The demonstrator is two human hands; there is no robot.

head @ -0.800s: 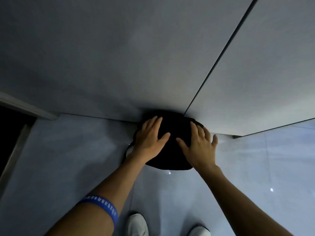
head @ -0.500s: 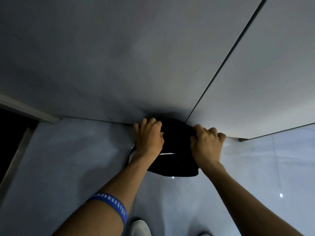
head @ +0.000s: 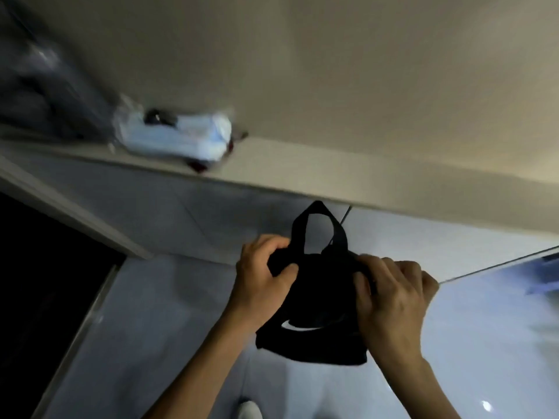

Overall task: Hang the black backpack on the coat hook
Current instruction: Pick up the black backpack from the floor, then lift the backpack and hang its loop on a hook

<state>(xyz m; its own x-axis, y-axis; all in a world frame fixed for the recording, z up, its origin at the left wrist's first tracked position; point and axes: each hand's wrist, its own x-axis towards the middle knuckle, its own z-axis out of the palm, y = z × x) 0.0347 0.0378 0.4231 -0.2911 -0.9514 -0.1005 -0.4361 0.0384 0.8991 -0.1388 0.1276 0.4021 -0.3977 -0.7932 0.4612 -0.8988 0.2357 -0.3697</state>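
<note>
The black backpack [head: 317, 300] hangs in the air in front of the tiled wall, held at its top by both hands. It has a white swoosh mark low on its front. Its top loop handle [head: 320, 216] stands up free between the hands. My left hand [head: 260, 282] is closed on the bag's upper left corner. My right hand [head: 393, 294] is closed on the upper right corner. No coat hook is visible in this view.
A ledge [head: 272, 164] runs along the wall above the bag, with a blurred white packet [head: 175, 140] lying on it. A dark doorway [head: 39, 282] opens at the left. Glossy grey floor tiles [head: 151, 328] and a white shoe [head: 249, 409] lie below.
Both hands went from resting on the backpack on the floor to gripping it and lifting it up. The view has tilted upward, bringing the ledge into sight.
</note>
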